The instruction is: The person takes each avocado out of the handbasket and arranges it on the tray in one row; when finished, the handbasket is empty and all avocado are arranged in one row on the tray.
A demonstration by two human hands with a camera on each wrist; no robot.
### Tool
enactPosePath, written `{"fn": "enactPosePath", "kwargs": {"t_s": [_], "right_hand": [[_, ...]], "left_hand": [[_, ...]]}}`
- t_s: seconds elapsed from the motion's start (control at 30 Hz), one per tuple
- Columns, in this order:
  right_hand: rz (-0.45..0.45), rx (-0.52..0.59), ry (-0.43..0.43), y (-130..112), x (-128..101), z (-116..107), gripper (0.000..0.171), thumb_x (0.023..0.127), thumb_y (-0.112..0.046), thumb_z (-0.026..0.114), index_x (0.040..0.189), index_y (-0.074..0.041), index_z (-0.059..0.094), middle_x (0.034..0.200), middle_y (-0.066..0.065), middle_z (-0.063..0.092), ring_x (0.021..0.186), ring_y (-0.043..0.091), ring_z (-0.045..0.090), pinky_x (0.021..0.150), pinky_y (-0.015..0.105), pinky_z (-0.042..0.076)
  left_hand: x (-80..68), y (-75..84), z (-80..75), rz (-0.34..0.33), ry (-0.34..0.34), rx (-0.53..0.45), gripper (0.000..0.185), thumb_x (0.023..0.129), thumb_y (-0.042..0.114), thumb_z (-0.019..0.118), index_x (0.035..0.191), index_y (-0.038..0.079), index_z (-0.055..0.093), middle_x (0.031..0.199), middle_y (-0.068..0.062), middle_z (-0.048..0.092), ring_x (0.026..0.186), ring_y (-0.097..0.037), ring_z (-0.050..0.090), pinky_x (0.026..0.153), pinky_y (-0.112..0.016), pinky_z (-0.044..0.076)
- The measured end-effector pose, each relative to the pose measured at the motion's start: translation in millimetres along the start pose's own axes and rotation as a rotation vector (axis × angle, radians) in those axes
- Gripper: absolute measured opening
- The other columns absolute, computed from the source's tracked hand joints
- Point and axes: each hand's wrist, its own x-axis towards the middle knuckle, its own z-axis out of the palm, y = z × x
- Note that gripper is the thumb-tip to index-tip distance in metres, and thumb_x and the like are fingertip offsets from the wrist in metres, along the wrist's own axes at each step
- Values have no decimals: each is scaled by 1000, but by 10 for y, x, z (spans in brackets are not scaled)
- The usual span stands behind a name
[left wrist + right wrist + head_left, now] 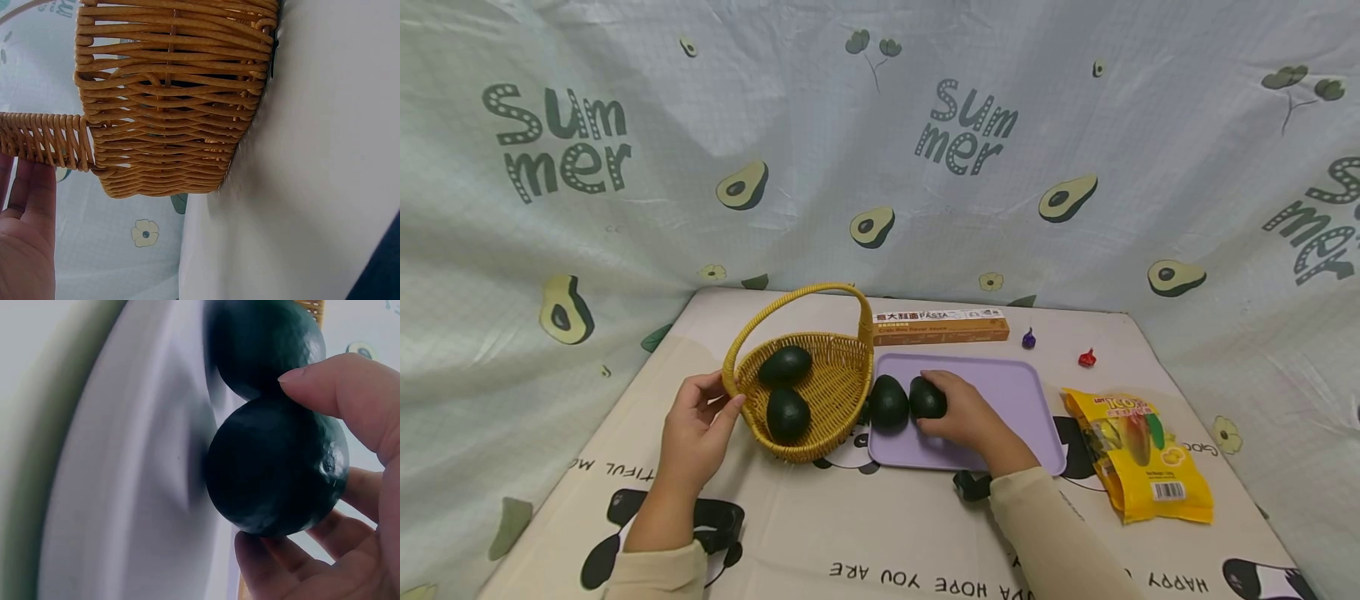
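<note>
A yellow wicker basket [842, 383] stands left of centre, with two dark green avocados, one [786, 365] behind the other [788, 415], lying inside. My left hand [696, 425] holds the basket's handle low on its left side; in the left wrist view its fingers lie against the woven handle [47, 139]. On the purple tray [992, 392], my right hand [966, 414] grips an avocado [928, 399] between thumb and fingers. Another avocado [889, 405] sits just left of it at the tray's left edge. The right wrist view shows the gripped avocado [272, 469] close against the tray.
Behind the tray lies a pasta box [940, 327]. A small purple item [1028, 338] and a small red one [1087, 357] lie at the back right. A yellow candy bag [1138, 458] is right of the tray. A printed cloth curtain [820, 125] encloses the table.
</note>
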Motion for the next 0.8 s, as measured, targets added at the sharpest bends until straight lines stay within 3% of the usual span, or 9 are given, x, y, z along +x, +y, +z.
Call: {"fn": "enactPosePath", "kwargs": {"t_s": [0.13, 0.43, 0.67, 0.8], "right_hand": [[-8, -5, 8, -4, -17, -24, 79, 81, -19, 85, 150, -3, 50, 153, 19, 51, 142, 37, 47, 119, 54, 39], [-47, 14, 29, -36, -47, -77, 76, 83, -20, 83, 149, -3, 51, 151, 19, 52, 143, 39, 46, 119, 55, 39], [-53, 13, 26, -92, -44, -115, 76, 85, -26, 82, 151, -7, 49, 153, 17, 51, 144, 37, 45, 120, 55, 38], [-69, 26, 36, -143, -29, -133, 75, 86, -28, 81, 151, -10, 50, 153, 14, 52, 145, 35, 45, 120, 54, 39]], "left_hand": [[0, -6, -2, -3, 1, -4, 39, 96, -3, 67, 132, -1, 52, 123, -12, 61, 116, -14, 61, 98, -6, 48], [-1, -12, 1, 14, 1, -4, 39, 96, -4, 67, 131, -2, 52, 123, -14, 61, 113, -2, 59, 98, -6, 48], [-10, -15, 1, 9, 4, 0, 38, 96, -4, 67, 131, -2, 52, 122, -17, 60, 113, -5, 60, 98, -6, 48], [-6, -4, 4, 12, 3, -5, 39, 96, -5, 66, 131, -2, 51, 122, -17, 59, 113, 0, 59, 98, -6, 48]]}}
